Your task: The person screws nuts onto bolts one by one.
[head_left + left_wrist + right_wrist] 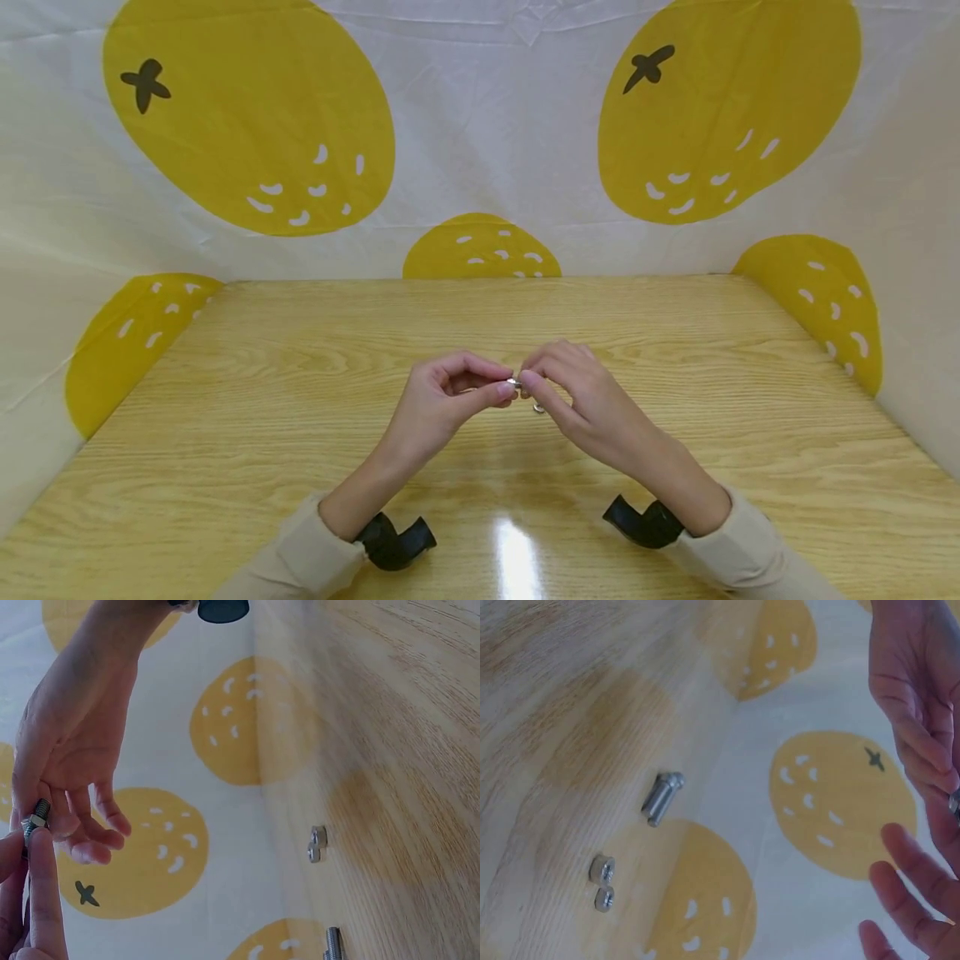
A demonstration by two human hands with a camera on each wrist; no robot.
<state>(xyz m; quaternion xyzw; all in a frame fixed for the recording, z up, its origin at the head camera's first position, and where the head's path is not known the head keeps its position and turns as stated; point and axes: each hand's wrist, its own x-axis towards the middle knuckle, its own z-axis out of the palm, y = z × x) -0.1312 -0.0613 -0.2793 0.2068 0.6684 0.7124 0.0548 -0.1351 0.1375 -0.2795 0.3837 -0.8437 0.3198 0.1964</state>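
Left grip (438, 398) clamped on bolt (43, 805), nut (32, 823) on its shaft beside fingertips; right grip (588, 398) at threaded end, cannot tell if clamped; loose nuts (602, 868) below on table (225, 467).

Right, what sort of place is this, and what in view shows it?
Probably a screened-off tabletop workspace: there's a wood-grain table, yellow-and-white patterned cloth along its back and sides, and a bolt being handled above it. The room beyond is hidden.
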